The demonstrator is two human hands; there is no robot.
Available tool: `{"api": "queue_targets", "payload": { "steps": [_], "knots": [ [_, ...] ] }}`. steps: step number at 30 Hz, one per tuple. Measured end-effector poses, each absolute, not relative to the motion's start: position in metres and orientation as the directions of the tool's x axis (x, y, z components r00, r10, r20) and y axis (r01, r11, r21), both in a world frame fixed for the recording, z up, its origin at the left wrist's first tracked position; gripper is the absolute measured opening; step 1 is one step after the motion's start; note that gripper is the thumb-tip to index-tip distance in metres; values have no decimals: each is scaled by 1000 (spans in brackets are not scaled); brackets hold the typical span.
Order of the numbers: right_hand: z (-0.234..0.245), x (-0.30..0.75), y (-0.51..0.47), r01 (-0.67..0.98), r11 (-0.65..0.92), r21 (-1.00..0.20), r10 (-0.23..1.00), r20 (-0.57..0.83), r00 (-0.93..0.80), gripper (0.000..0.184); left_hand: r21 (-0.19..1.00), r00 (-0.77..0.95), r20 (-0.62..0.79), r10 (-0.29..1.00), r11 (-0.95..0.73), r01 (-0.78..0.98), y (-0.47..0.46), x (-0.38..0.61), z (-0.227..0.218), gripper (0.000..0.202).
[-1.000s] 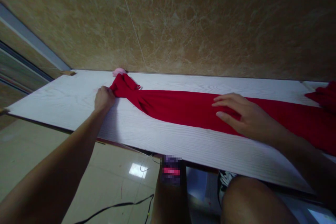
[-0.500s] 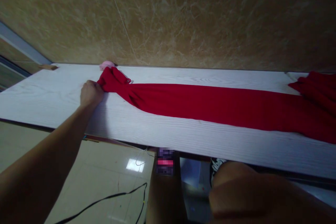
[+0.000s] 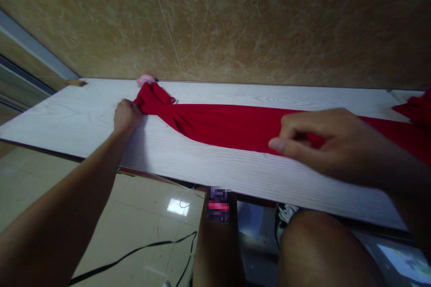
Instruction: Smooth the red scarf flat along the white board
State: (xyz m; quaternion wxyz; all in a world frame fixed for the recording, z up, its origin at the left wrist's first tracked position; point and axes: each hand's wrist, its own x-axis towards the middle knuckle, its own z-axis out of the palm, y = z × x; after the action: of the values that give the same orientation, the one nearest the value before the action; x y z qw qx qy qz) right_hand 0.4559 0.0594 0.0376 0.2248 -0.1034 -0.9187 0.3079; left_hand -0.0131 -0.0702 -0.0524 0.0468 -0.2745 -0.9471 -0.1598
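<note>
A long red cloth (image 3: 232, 125) lies stretched along a white wood-grain tabletop (image 3: 208, 170). My left hand (image 3: 126, 115) is a closed fist gripping the cloth's bunched left end. My right hand (image 3: 332, 145) is over the cloth's near edge towards the right, its fingers curled in and pinching the fabric. More of the red cloth (image 3: 415, 108) is heaped at the far right of the table.
A small pink object (image 3: 145, 80) sits against the brown marbled wall (image 3: 235, 22) behind the cloth's left end. Below the table are my bare knees (image 3: 319, 251), a tiled floor and a black cable (image 3: 134, 253).
My right hand left the cloth and went out of sight half a second ago, and has come back over the cloth's near edge with curled fingers. My left hand has kept its grip.
</note>
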Motion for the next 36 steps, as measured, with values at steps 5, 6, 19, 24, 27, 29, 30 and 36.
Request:
{"api": "queue_targets", "payload": {
  "steps": [5, 6, 19, 24, 27, 29, 30, 36],
  "knots": [
    [18, 437, 128, 222, 748, -626, 550, 397, -735, 72, 233, -863, 200, 463, 833, 501, -69, -12, -52, 43],
    [13, 435, 136, 244, 736, -631, 582, 406, -705, 74, 229, -864, 201, 462, 835, 500, -69, -12, -52, 42],
    [-34, 421, 134, 197, 761, -618, 599, 554, -578, 60, 201, -875, 202, 441, 856, 477, -67, -11, -52, 37],
    [-40, 413, 129, 156, 740, -654, 651, 639, -411, 15, 184, -870, 204, 449, 855, 485, -67, -9, -51, 40],
    [-42, 411, 129, 163, 759, -631, 639, 673, -372, 48, 165, -868, 210, 450, 859, 485, -68, -9, -52, 41],
    [-44, 411, 130, 157, 784, -600, 608, 694, -385, 50, 155, -866, 217, 450, 860, 486, -67, -9, -52, 41],
    [-44, 412, 131, 152, 795, -588, 597, 710, -375, 49, 152, -866, 218, 450, 861, 486, -67, -10, -52, 41],
    [-43, 413, 131, 166, 813, -558, 580, 754, -309, 51, 152, -869, 218, 445, 864, 481, -67, -12, -54, 40]
  ]
}}
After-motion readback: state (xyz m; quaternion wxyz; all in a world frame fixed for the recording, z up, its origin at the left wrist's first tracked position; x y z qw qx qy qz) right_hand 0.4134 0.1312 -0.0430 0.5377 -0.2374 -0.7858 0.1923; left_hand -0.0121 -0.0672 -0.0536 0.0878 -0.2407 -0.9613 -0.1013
